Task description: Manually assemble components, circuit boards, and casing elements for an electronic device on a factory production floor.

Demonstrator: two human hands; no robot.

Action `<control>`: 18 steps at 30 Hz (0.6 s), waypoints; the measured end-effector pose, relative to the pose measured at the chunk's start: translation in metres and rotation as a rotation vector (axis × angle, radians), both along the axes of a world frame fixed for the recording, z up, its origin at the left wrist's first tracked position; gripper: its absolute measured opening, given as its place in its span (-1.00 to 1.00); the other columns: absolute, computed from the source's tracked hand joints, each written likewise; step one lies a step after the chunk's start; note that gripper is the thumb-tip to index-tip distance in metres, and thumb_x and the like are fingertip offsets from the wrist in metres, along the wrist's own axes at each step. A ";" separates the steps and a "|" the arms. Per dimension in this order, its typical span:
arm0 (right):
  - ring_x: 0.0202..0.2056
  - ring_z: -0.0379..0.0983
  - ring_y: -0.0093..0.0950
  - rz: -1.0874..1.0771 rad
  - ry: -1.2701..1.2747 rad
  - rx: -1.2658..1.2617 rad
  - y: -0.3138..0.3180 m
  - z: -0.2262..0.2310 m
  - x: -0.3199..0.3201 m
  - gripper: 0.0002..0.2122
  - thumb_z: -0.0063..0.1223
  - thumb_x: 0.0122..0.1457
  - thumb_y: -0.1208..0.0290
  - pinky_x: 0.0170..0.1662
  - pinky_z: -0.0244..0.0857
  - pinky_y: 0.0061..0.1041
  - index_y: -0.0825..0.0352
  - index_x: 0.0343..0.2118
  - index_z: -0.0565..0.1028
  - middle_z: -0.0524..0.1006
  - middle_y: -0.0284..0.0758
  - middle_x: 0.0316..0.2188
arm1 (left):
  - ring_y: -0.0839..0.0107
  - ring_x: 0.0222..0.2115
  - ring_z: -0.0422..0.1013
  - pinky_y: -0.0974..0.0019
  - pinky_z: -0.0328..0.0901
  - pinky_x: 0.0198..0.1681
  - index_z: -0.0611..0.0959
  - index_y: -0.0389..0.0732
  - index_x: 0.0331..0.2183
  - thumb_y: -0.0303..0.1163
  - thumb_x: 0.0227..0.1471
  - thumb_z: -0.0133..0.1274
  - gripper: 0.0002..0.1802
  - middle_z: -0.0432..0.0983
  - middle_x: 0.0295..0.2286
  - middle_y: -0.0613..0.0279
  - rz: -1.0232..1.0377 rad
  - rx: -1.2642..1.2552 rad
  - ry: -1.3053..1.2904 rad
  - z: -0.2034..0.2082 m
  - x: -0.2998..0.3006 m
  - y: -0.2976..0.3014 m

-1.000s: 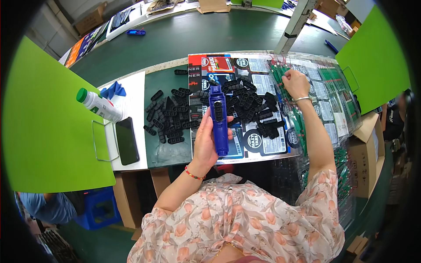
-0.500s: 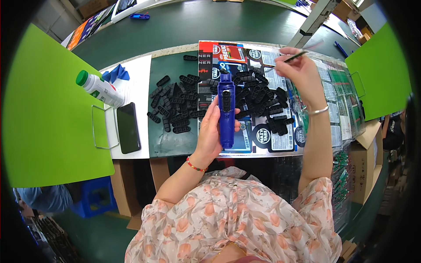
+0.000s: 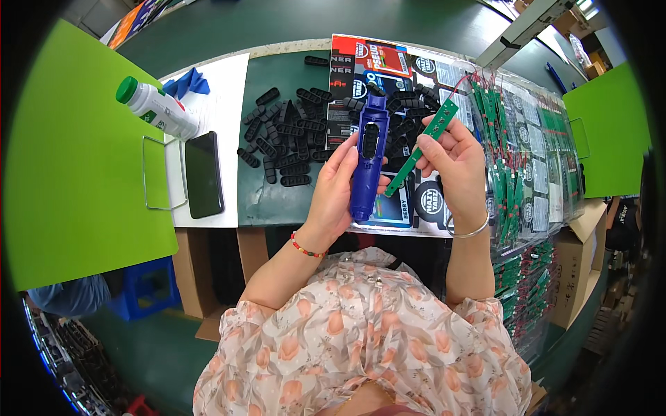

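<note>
My left hand [image 3: 335, 184] is wrapped round a long blue plastic housing [image 3: 364, 182], held upright with its hollow inner side showing. A black button piece [image 3: 372, 141] sits in the slot of the housing. In the fingers of my right hand [image 3: 454, 156] is a narrow green circuit board [image 3: 425, 144], tilted, its lower end close beside the housing. A thin red wire runs from the board's upper end. Loose black button pieces [image 3: 286, 130] lie in a heap left of the housing, and more lie partly hidden behind my hands.
Several green circuit boards with red wires [image 3: 510, 180] lie on the right. On the left are a black phone [image 3: 204, 175], a white bottle with a green cap [image 3: 156, 107] and a blue cloth [image 3: 187, 84]. Green partitions [image 3: 76, 159] flank the bench, and a metal post [image 3: 524, 33] rises behind.
My right hand has come down and left toward the blue housing, and the circuit board in it now shows its flat face. The view has shifted; the left hand still holds the housing.
</note>
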State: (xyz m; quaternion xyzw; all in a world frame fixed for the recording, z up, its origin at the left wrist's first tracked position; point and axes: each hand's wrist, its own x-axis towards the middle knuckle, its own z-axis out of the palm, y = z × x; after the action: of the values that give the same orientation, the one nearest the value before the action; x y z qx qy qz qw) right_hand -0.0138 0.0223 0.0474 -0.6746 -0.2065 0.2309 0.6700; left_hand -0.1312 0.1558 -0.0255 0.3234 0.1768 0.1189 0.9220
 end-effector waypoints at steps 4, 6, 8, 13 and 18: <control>-0.48 0.48 -0.65 0.051 0.004 0.040 0.000 -0.006 -0.006 -0.82 0.07 0.20 0.47 -0.48 0.35 -0.71 0.40 -0.19 0.40 0.53 -0.34 -0.43 | 0.37 -0.23 0.49 0.26 0.44 -0.20 0.18 -0.24 0.21 -0.34 0.26 -0.23 -0.48 0.48 -0.15 0.00 -0.016 -0.010 -0.041 -0.001 0.001 -0.003; -0.47 0.48 -0.64 0.087 0.037 0.062 0.001 -0.005 -0.010 -0.82 0.05 0.21 0.47 -0.46 0.36 -0.70 0.41 -0.18 0.40 0.53 -0.33 -0.42 | 0.37 -0.24 0.50 0.27 0.44 -0.20 0.20 -0.24 0.20 -0.34 0.26 -0.22 -0.48 0.48 -0.15 0.01 -0.020 -0.016 -0.059 0.001 0.001 -0.003; -0.45 0.48 -0.64 0.108 0.042 0.048 0.000 -0.008 -0.010 -0.84 0.02 0.22 0.48 -0.45 0.37 -0.70 0.41 -0.19 0.41 0.54 -0.30 -0.40 | 0.37 -0.27 0.50 0.29 0.45 -0.21 0.21 -0.24 0.19 -0.34 0.25 -0.20 -0.49 0.49 -0.15 0.02 -0.019 -0.019 -0.039 0.004 0.001 -0.003; -0.54 0.39 -0.71 -0.038 -0.009 0.106 0.001 -0.015 -0.010 -0.85 0.02 0.20 0.47 -0.53 0.27 -0.76 0.40 -0.21 0.42 0.55 -0.25 -0.39 | 0.36 -0.32 0.52 0.33 0.47 -0.28 0.24 -0.24 0.18 -0.32 0.25 -0.18 -0.50 0.49 -0.16 -0.01 -0.032 -0.031 -0.022 0.000 0.000 -0.002; -0.66 0.22 -0.78 -0.067 0.145 0.204 -0.005 -0.011 -0.003 -0.83 0.05 0.15 0.51 -0.64 0.06 -0.78 0.40 -0.20 0.42 0.57 -0.24 -0.43 | 0.36 -0.34 0.53 0.33 0.48 -0.32 0.25 -0.22 0.17 -0.31 0.26 -0.18 -0.51 0.49 -0.16 -0.07 0.010 -0.016 -0.005 -0.002 0.001 0.000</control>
State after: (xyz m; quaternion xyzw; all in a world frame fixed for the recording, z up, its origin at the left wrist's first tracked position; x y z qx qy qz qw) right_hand -0.0167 0.0173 0.0360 -0.5910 -0.1573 0.2344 0.7557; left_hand -0.1300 0.1560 -0.0272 0.3151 0.1769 0.1228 0.9243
